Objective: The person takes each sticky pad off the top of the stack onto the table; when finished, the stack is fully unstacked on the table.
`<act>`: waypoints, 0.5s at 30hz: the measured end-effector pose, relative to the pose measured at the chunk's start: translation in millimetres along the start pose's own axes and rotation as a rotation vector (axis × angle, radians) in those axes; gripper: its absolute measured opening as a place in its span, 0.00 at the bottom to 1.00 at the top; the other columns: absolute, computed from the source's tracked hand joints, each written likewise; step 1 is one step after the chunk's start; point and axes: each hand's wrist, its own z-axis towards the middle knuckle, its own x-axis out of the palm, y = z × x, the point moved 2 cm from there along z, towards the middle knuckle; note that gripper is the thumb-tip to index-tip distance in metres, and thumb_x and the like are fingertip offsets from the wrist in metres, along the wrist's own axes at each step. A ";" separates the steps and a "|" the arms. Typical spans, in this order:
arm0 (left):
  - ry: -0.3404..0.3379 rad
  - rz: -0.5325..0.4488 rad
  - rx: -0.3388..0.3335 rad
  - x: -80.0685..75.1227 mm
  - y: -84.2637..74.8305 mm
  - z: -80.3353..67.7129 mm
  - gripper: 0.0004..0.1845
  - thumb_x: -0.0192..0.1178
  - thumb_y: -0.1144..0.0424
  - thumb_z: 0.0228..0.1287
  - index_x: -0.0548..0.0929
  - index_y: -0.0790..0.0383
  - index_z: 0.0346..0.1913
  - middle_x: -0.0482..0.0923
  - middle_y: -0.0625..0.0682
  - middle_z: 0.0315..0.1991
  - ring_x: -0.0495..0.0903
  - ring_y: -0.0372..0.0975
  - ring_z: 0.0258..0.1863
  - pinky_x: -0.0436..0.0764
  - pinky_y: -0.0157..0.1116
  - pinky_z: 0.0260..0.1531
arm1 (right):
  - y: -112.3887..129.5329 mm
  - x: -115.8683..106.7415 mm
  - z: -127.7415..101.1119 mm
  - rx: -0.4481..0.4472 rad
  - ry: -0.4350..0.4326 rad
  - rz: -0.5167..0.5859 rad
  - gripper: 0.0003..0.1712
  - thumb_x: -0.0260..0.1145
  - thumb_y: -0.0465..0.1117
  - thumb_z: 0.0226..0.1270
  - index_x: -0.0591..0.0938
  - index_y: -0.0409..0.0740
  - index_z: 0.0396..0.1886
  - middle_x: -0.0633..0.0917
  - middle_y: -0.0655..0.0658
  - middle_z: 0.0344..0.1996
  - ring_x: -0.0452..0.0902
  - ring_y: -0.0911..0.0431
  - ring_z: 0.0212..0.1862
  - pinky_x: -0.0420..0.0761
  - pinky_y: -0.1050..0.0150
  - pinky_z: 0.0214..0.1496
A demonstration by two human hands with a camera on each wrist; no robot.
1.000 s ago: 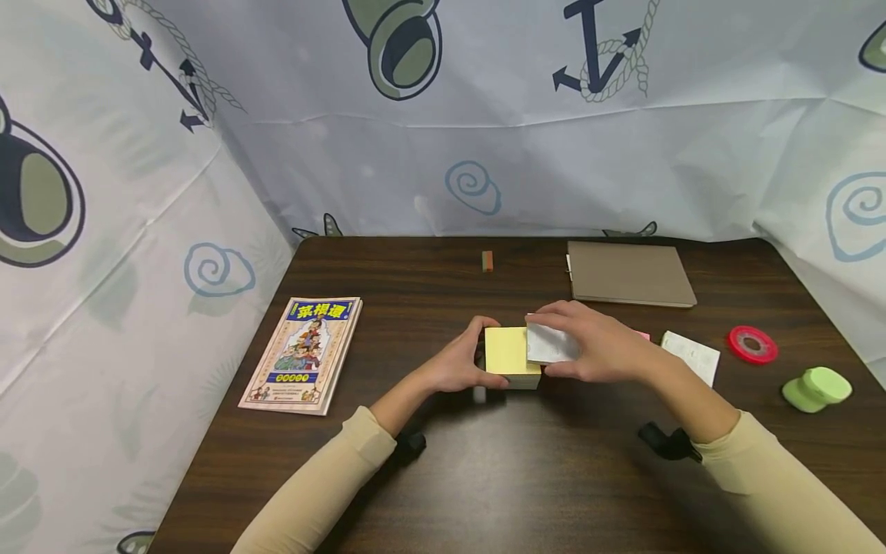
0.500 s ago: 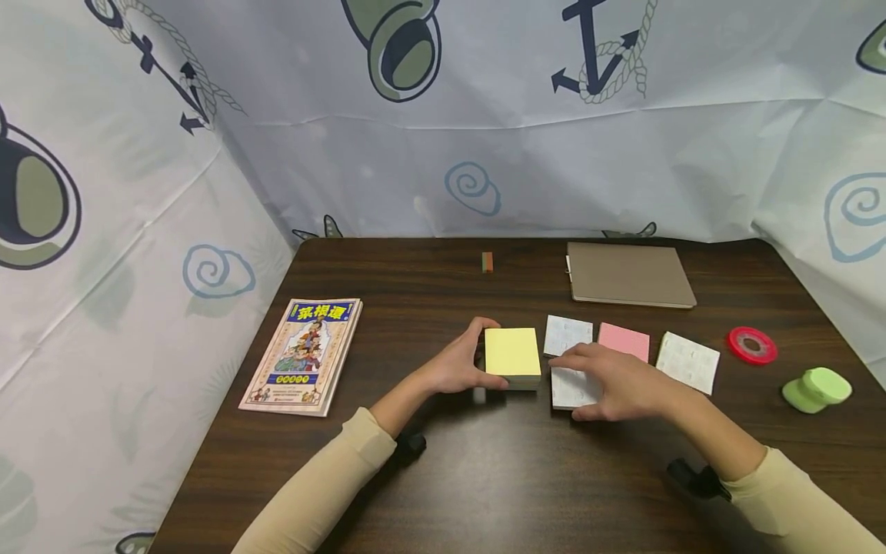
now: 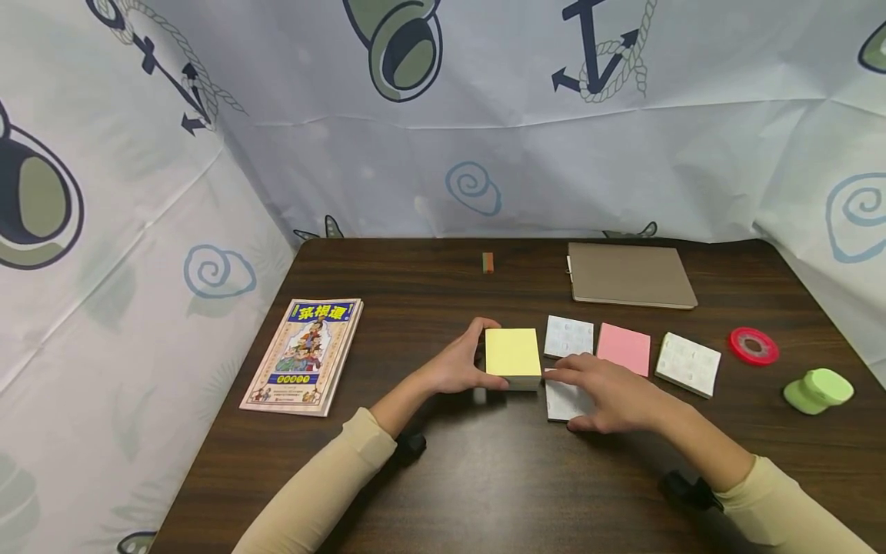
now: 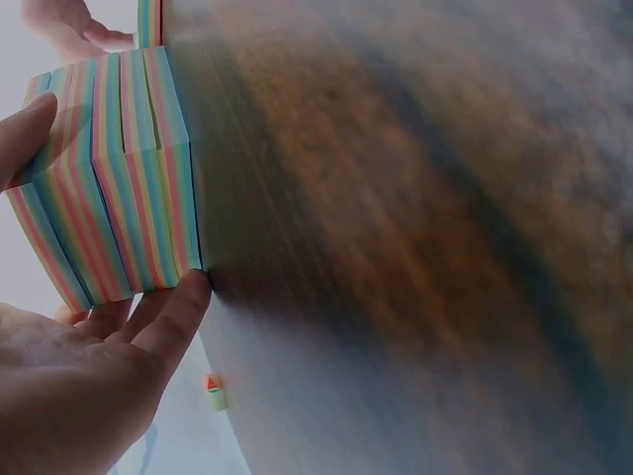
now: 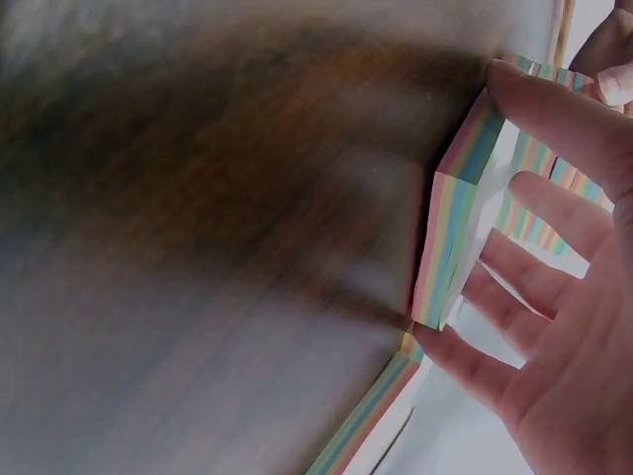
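Note:
My left hand grips the left side of a block of stacked sticky note pads, yellow on top. Thumb and fingers span its front and back sides. Striped pastel page edges of this stack show in the left wrist view. Just right of the stack, my right hand holds a single sticky note pad with a whitish top face, thumb at its near edge and a finger at its far edge. The right wrist view shows the pad's striped side; in the head view the hand covers its right part.
Behind the right hand lie a white pad, a pink pad and another white pad. Farther right are a red ring and a light green object. A brown notebook, a small block and a book lie around.
The right hand has brought the white pad from the stack's top down to the table on the right, then shifted it slightly left and nearer. The left hand has stayed on the stack.

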 end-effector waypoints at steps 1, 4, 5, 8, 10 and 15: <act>0.000 -0.003 0.001 0.1 0.2 0.0 0.49 0.79 0.60 0.46 0.59 0.59 0.67 0.71 0.52 0.52 0.71 0.43 0.49 0.71 0.42 0.53 | 0.2 0.1 0.1 -0.001 0.002 -0.005 0.41 0.78 0.52 0.49 0.76 0.48 0.64 0.77 0.46 0.57 0.74 0.48 0.58 0.75 0.49 0.57; 0.002 -0.013 0.003 0.1 0.7 0.4 0.48 0.79 0.60 0.46 0.59 0.59 0.67 0.71 0.52 0.52 0.71 0.43 0.50 0.72 0.42 0.53 | 1.1 -1.8 0.0 0.006 0.008 -0.007 0.42 0.78 0.53 0.49 0.76 0.49 0.65 0.77 0.46 0.58 0.74 0.48 0.59 0.75 0.48 0.57; 0.004 -0.013 0.002 0.1 0.8 0.6 0.48 0.79 0.60 0.46 0.59 0.59 0.67 0.71 0.52 0.52 0.71 0.43 0.50 0.71 0.42 0.53 | 1.7 -3.7 0.0 0.012 0.009 -0.002 0.42 0.78 0.53 0.49 0.76 0.49 0.65 0.77 0.46 0.58 0.74 0.48 0.59 0.75 0.48 0.57; 0.005 -0.005 -0.004 0.1 1.4 0.6 0.49 0.79 0.60 0.46 0.59 0.59 0.67 0.70 0.52 0.53 0.71 0.42 0.51 0.71 0.41 0.54 | 2.8 -13.3 1.1 0.035 0.010 0.017 0.41 0.78 0.55 0.51 0.76 0.52 0.66 0.77 0.47 0.59 0.74 0.49 0.59 0.75 0.48 0.57; 0.005 0.003 -0.009 0.1 1.9 0.7 0.49 0.79 0.59 0.46 0.59 0.59 0.68 0.70 0.52 0.54 0.70 0.43 0.52 0.70 0.42 0.54 | 4.0 -23.4 2.8 0.037 -0.004 0.027 0.37 0.77 0.54 0.54 0.77 0.51 0.64 0.78 0.48 0.58 0.75 0.50 0.58 0.76 0.48 0.56; 0.009 -0.002 -0.011 -0.4 3.3 1.1 0.50 0.79 0.59 0.46 0.58 0.60 0.68 0.70 0.53 0.55 0.70 0.44 0.52 0.70 0.43 0.54 | 8.1 -46.5 13.0 0.011 -0.130 0.044 0.31 0.75 0.51 0.58 0.80 0.46 0.61 0.80 0.49 0.55 0.75 0.51 0.57 0.78 0.51 0.53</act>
